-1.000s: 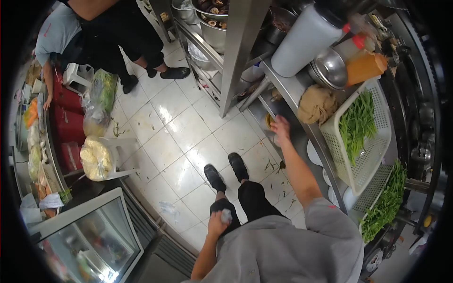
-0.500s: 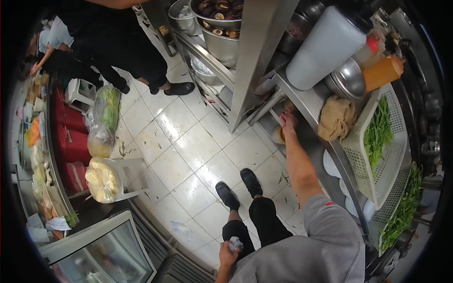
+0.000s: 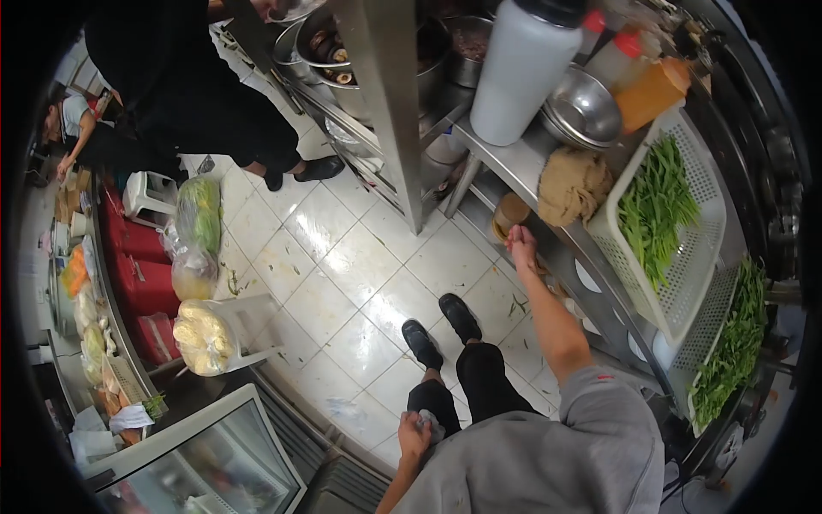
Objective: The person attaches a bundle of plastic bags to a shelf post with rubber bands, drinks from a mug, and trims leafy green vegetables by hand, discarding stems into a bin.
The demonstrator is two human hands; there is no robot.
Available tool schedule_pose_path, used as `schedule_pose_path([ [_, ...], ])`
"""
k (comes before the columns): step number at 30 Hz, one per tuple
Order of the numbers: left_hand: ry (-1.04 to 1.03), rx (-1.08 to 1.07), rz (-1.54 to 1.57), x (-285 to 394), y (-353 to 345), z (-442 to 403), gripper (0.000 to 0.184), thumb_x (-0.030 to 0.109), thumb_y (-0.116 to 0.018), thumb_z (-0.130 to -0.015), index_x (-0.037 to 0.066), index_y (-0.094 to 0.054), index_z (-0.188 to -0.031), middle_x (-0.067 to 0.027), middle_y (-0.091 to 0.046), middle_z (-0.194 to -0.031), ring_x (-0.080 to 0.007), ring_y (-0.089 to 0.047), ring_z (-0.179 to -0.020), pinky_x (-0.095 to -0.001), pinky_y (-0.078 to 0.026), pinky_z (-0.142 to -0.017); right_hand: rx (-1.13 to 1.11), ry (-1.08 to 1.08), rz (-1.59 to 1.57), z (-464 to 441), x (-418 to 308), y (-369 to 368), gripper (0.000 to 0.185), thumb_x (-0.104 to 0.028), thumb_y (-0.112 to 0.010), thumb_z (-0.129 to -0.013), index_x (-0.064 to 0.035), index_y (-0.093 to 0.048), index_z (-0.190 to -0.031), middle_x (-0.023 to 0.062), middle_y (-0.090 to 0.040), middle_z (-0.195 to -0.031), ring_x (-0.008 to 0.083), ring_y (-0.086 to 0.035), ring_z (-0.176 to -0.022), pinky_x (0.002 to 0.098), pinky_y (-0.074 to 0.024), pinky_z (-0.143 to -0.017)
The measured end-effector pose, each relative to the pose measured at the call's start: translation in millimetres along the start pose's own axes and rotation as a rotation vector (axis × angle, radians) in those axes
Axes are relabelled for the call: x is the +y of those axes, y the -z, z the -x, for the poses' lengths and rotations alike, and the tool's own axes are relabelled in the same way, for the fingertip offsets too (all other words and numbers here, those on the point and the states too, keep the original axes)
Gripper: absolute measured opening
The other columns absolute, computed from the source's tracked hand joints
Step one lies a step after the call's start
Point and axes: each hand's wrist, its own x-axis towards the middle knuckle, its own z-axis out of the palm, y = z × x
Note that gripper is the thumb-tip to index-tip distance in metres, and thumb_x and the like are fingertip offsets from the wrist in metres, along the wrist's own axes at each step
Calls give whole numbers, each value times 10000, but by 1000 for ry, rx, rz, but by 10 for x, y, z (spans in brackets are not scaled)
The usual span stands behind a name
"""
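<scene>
My right hand reaches in at the edge of the steel counter, its fingers bunched together. Something small and reddish shows at the fingertips, too small to name. Just beyond them is a brown-topped round jar on the lower shelf; whether the fingers touch it I cannot tell. Down by my thigh, my left hand is closed around a crumpled greyish-white cloth. Above the jar, on the counter edge, lies a bunched brown cloth.
On the counter stand a grey bottle, steel bowls, an orange squeeze bottle and a white basket of green leaves. A steel post rises ahead. A co-worker stands left. A white stool carries a bag.
My right hand has drawn back slightly from under the counter, and the brown-topped jar now shows plainly. My view has shifted a little. My left hand keeps the cloth low by my leg.
</scene>
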Motion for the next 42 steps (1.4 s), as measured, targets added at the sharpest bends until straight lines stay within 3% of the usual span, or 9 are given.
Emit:
schedule_pose_path([
  [2, -110, 76, 143, 82, 64, -43, 154, 140, -654, -789, 40, -559, -858, -183, -628, -968, -395, -610, -863, -451, -489, -749, -36, -26, 53, 336, -77, 137, 267, -284, -530, -1006, -77, -572, -843, -18, -528, -689, 84, -509, -572, 245, -422, -523],
  [6, 152, -128, -13, 120, 343, -137, 175, 143, -625, -776, 32, -519, -860, -216, -622, -806, -425, -614, -760, -466, -472, -680, -143, 44, 171, 867, -258, 288, 260, -260, -541, -985, -53, -575, -832, 5, -528, -663, 104, -504, -567, 278, -435, -550],
  [12, 44, 143, 0, 121, 683, -248, 183, 163, -590, -796, 53, -518, -923, -209, -588, -691, -437, -583, -686, -471, -460, -647, -312, 71, 335, 1711, -967, 376, 249, -240, -539, -977, -17, -590, -876, 22, -559, -688, 116, -532, -591, 299, -453, -582],
  [18, 160, 158, 8, 503, 1103, -207, 419, 376, -709, -820, 58, -552, -1044, -229, -615, -721, -346, -601, -683, -425, -480, -665, -604, 82, 372, 2244, -2045, 289, 250, -242, -499, -1001, -43, -573, -869, -8, -523, -709, 89, -512, -621, 255, -433, -568],
  [22, -291, 103, 123, 1022, 1442, -628, 353, 370, -745, -825, 33, -639, -824, -155, -628, -686, -247, -599, -635, -373, -470, -615, -784, 106, 384, 2551, -2951, 128, 268, -264, -504, -1003, -53, -577, -855, -13, -522, -692, 81, -495, -599, 244, -419, -550],
  [26, -350, 66, 137, 2086, 2248, -931, 279, 282, -735, -847, 14, -672, -812, -96, -655, -740, -134, -616, -722, -296, -490, -679, -917, 116, 450, 2782, -3712, 8, 275, -273, -500, -1008, -55, -581, -862, -22, -529, -726, 66, -494, -604, 230, -422, -542],
  [30, -864, 78, 45, 3506, 3207, -639, 249, 269, -687, -879, 50, -727, -992, -137, -715, -992, -225, -690, -911, -325, -515, -832, -1012, 157, 474, 2864, -4162, -108, 279, -286, -505, -1008, -68, -580, -851, -35, -518, -721, 58, -493, -600, 218, -414, -535],
  [32, -919, 77, -118, 4002, 3468, -557, 337, 340, -689, -873, 83, -721, -1088, -126, -692, -782, -171, -652, -764, -309, -503, -746, -1030, 147, 511, 2915, -4399, -185, 285, -296, -505, -1009, -73, -577, -845, -38, -516, -721, 53, -491, -601, 213, -409, -535],
  [42, -932, 103, -693, 4838, 3958, -582, 306, 299, -701, -832, 58, -737, -1018, -169, -714, -972, -314, -681, -911, -355, -514, -851, -1134, 208, 519, 2969, -4799, -483, 312, -323, -490, -1011, -88, -558, -818, -41, -505, -728, 55, -472, -588, 213, -394, -517],
])
